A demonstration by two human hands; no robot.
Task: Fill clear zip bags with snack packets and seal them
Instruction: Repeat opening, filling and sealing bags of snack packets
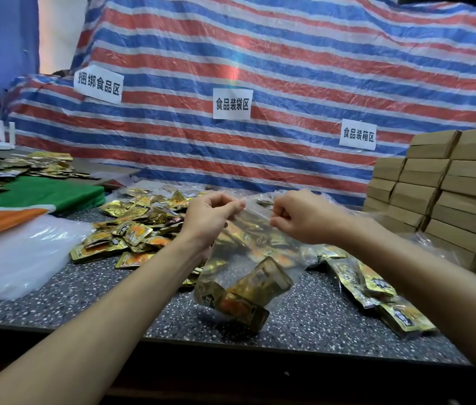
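Left fingers (232,205) and right fingers (278,221) in a pinch on zip bag (231,267) top edge.

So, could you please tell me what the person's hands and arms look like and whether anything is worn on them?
The left hand and right hand are bare, with no gloves and no rings on the fingers that show. The left forearm and right forearm are uncovered as far as the frame reaches, with no sleeve, cuff, watch or bracelet.
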